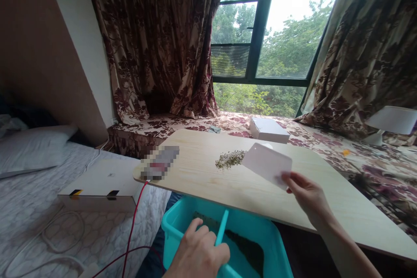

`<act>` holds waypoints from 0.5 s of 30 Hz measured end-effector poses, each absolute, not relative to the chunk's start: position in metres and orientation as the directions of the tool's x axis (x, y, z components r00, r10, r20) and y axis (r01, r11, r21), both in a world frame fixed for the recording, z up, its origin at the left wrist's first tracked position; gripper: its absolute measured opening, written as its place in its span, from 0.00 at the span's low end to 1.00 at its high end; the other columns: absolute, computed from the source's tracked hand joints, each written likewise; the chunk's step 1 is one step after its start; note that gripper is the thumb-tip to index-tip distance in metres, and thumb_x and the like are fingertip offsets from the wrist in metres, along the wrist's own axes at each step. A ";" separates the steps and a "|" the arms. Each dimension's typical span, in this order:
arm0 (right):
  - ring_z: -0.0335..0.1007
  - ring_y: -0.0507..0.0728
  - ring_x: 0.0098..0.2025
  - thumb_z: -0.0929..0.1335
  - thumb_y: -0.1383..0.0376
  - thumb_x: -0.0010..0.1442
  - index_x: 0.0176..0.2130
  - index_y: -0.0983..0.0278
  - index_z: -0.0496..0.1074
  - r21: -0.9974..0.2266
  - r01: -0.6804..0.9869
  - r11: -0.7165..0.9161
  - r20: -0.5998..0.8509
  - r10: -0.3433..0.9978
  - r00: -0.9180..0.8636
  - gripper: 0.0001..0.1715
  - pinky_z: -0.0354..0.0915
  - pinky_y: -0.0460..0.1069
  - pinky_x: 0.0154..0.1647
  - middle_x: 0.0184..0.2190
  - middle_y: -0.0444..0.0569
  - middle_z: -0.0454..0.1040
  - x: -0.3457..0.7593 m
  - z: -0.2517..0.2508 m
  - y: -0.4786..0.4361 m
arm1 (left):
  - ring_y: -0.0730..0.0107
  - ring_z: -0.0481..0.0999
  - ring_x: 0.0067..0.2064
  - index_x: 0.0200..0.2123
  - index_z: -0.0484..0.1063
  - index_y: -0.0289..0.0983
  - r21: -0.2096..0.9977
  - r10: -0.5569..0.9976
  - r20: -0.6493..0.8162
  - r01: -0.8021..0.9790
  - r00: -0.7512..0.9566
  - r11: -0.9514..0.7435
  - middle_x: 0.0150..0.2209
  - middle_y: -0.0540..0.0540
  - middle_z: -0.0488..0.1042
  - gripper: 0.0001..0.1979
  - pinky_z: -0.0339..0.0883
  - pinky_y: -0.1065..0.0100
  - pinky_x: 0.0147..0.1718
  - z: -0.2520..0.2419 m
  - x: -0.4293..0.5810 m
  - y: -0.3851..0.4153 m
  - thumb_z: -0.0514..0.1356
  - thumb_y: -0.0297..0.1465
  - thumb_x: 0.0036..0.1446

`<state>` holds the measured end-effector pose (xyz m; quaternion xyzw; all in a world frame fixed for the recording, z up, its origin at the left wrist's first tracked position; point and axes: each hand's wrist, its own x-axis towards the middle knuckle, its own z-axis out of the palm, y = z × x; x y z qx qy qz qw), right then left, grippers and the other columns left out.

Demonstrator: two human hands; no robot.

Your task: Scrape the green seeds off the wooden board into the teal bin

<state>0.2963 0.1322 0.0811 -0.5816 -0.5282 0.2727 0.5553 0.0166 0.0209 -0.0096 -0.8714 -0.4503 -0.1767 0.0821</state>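
Note:
My right hand (304, 193) pinches the edge of a flat white plastic scraper (269, 164) with rounded corners and a small hole. The scraper is tilted above the wooden tabletop (195, 165), its far edge beside a small heap of greenish grains (230, 159), some over a pale patch. Below the table's front edge, a turquoise bin (276, 243) is split in two by a divider (222, 226). My left hand (200, 249) is closed around this divider, thumb on the right side and fingers on the left. Dark green grains (247, 247) lie in the bin's right compartment.
A blurred-out phone-like object (162, 163) with a red cable (135, 213) lies on the table's left end. A white box (97, 184) rests on the bed at left; another white box (269, 129) stands behind the table. A lamp (391, 121) is far right.

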 end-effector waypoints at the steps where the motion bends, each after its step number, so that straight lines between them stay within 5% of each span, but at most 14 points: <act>1: 0.70 0.56 0.22 0.72 0.52 0.42 0.29 0.64 0.78 -0.932 0.318 0.174 0.263 0.929 0.262 0.18 0.66 0.49 0.21 0.26 0.52 0.80 0.294 0.077 0.135 | 0.67 0.63 0.27 0.24 0.67 0.42 0.016 0.759 0.383 0.818 0.526 -0.575 0.20 0.53 0.62 0.09 0.56 0.61 0.45 -0.011 0.016 0.021 0.66 0.35 0.49; 6: 0.74 0.58 0.27 0.69 0.53 0.47 0.30 0.64 0.78 -0.908 0.380 0.178 0.275 0.936 0.218 0.18 0.66 0.49 0.22 0.28 0.51 0.81 0.273 0.059 0.142 | 0.68 0.63 0.27 0.24 0.68 0.42 0.028 0.771 0.370 0.824 0.518 -0.567 0.21 0.53 0.63 0.09 0.55 0.60 0.45 -0.011 0.010 0.021 0.64 0.35 0.51; 11: 0.75 0.59 0.29 0.67 0.54 0.48 0.31 0.64 0.77 -0.902 0.402 0.159 0.260 0.942 0.211 0.17 0.65 0.48 0.22 0.30 0.50 0.81 0.268 0.058 0.146 | 0.64 0.65 0.29 0.25 0.69 0.42 0.076 0.799 0.311 0.825 0.514 -0.560 0.22 0.52 0.65 0.25 0.57 0.56 0.45 -0.001 0.006 0.020 0.65 0.57 0.40; 15: 0.75 0.58 0.29 0.67 0.55 0.48 0.30 0.64 0.77 -0.907 0.383 0.176 0.252 0.955 0.158 0.16 0.65 0.48 0.22 0.28 0.49 0.81 0.260 0.056 0.146 | 0.63 0.66 0.29 0.25 0.69 0.42 0.076 0.809 0.297 0.831 0.508 -0.550 0.23 0.52 0.65 0.27 0.57 0.56 0.45 0.001 0.008 0.019 0.63 0.60 0.39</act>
